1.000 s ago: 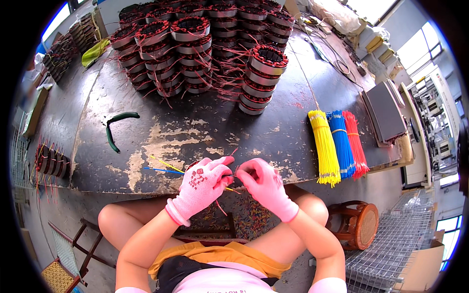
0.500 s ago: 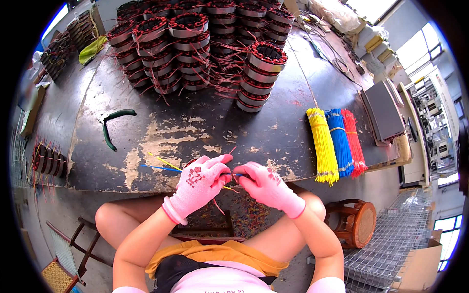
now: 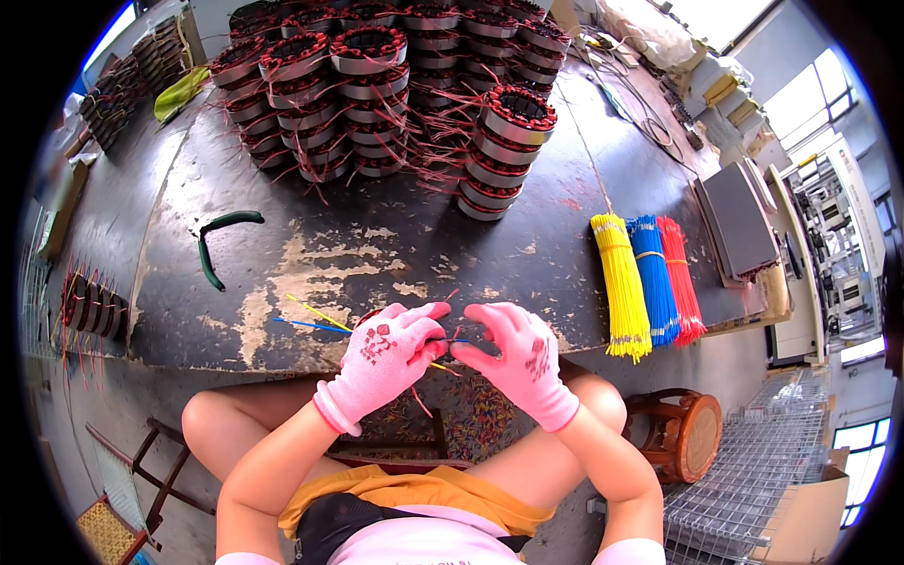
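Observation:
My left hand (image 3: pixel 388 356), in a pink glove, is closed over the front edge of the table with wires between its thumb and fingers. A blue wire (image 3: pixel 311 326) and a yellow wire (image 3: pixel 308 307) stick out to its left, and thin red leads show around its fingers. Behind its knuckles a bit of a dark red, rounded part peeks out, mostly hidden. Just to the right, my right hand (image 3: pixel 518 360), gloved alike, has its fingers spread from the thumb. The thumb is close to the short blue end coming from the left hand; whether they touch I cannot tell.
Stacked motor stators (image 3: pixel 367 104) with red leads fill the back; one stack (image 3: pixel 494 155) stands nearer. Green-handled cutters (image 3: pixel 212 245) lie left. Bundles of yellow (image 3: pixel 620 287), blue (image 3: pixel 654 282) and red wires (image 3: pixel 680 278) lie right. A wooden stool (image 3: pixel 673 433) is beside my right knee.
The fingers of my right hand have opened and lifted off the wire they were pinching. My left hand has stayed nearly in place.

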### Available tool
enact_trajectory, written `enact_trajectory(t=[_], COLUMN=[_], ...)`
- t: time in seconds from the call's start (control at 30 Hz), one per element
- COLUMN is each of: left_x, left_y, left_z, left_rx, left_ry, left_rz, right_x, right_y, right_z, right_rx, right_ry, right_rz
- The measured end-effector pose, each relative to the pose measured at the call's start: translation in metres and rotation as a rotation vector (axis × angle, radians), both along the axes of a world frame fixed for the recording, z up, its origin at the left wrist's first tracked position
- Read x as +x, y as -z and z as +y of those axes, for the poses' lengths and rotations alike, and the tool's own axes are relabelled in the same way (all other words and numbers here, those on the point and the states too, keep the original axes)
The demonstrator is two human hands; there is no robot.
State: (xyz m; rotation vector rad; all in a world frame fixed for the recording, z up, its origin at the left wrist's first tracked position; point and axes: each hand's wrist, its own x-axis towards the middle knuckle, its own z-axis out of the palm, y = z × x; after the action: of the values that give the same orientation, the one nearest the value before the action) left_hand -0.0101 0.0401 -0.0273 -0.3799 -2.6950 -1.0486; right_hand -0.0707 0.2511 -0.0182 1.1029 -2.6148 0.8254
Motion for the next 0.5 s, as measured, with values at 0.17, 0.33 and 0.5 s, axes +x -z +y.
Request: enact_trajectory(t=[0.17, 0.33, 0.5], left_x=[-0.001, 0.0, -0.001], left_y=[0.0, -0.002, 0.0], left_z=[0.001, 0.001, 0.001], left_rx=[0.006, -0.005, -0.007], left_ry=[0.016, 0.05, 0.045], left_rz=[0.018, 0.013, 0.022], right_x=[-0.001, -0.001, -0.001], right_y=[0.015, 0.011, -0.008], right_z=[-0.003, -0.002, 0.009], right_rx=[-0.007, -0.436, 0.039], right_ry=[-0.053, 0.0, -0.147], right_rz=[-0.231, -1.478, -0.352])
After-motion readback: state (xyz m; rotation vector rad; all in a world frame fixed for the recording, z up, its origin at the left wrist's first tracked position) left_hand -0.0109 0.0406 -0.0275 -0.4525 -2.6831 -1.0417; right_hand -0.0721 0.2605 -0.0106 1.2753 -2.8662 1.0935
